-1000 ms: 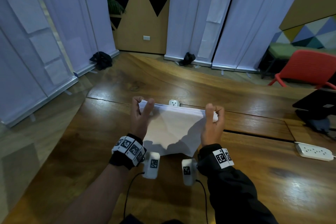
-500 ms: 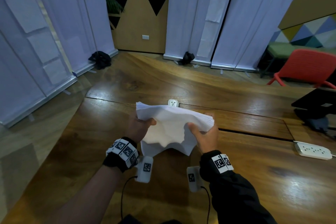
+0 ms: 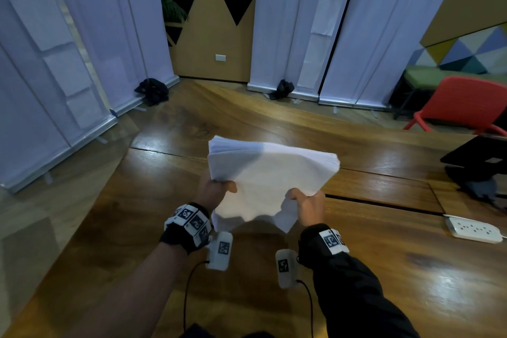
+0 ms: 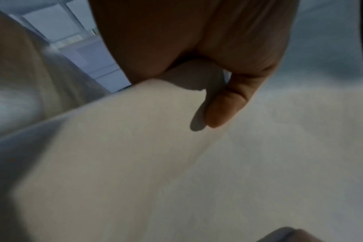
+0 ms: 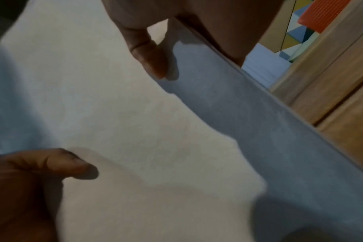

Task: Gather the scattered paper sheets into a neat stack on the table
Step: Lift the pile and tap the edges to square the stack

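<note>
Left hand (image 3: 215,191) and right hand (image 3: 308,207) both pinch the paper stack (image 3: 270,175), thumbs on top, above the table (image 3: 411,269).

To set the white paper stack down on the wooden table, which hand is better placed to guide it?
Probably the left hand: its grip is on the white paper stack at the aligned side, while the right hand pinches the ragged near corner.

The head camera looks forward and down from above the bench (image 3: 411,282), taking in both forearms, the paper stack (image 3: 269,178) and the curtained room beyond. Each wrist camera sits very close, looking along its own thumb onto the paper stack's top sheet. All three views share that sheet; the right wrist view also catches the red chair (image 5: 329,13).
</note>
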Demonstrator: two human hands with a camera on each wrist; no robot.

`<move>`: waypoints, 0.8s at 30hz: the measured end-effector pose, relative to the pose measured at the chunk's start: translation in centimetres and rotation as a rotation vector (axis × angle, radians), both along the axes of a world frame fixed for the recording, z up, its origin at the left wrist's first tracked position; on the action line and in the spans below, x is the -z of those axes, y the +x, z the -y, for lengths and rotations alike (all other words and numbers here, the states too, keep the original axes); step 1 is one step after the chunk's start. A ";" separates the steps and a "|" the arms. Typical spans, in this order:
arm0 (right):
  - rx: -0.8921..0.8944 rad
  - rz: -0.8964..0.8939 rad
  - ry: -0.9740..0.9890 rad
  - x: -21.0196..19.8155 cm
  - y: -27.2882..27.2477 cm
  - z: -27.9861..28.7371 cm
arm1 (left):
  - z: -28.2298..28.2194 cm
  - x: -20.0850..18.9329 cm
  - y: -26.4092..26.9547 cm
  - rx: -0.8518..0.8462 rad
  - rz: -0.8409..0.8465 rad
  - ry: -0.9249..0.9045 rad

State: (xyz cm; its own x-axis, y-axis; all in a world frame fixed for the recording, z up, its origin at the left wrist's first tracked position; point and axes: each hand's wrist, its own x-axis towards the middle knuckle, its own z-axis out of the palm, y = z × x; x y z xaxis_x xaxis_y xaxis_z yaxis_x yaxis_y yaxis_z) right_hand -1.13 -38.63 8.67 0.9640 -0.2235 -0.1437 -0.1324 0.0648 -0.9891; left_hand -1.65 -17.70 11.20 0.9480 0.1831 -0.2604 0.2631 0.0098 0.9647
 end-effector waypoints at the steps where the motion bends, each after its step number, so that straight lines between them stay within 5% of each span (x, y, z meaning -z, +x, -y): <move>1: 0.015 0.035 0.041 -0.2 -0.3 0.1 | 0.0 -0.4 -0.1 -0.009 0.054 -0.026; 4: 0.033 0.059 0.066 0.3 -1.1 0.3 | 0.2 -0.5 -1.2 0.000 0.092 -0.009; 10: -0.002 -0.103 0.033 2.1 -1.9 -1.3 | 1.2 2.5 -1.7 -0.130 -0.121 -0.065; 15: 0.028 -0.015 0.045 1.1 -1.3 0.4 | 0.3 0.7 -1.1 -0.061 0.063 -0.065; 24: 0.072 0.007 0.121 0.7 -1.2 -0.4 | 1.6 1.2 -1.3 -0.135 0.019 -0.104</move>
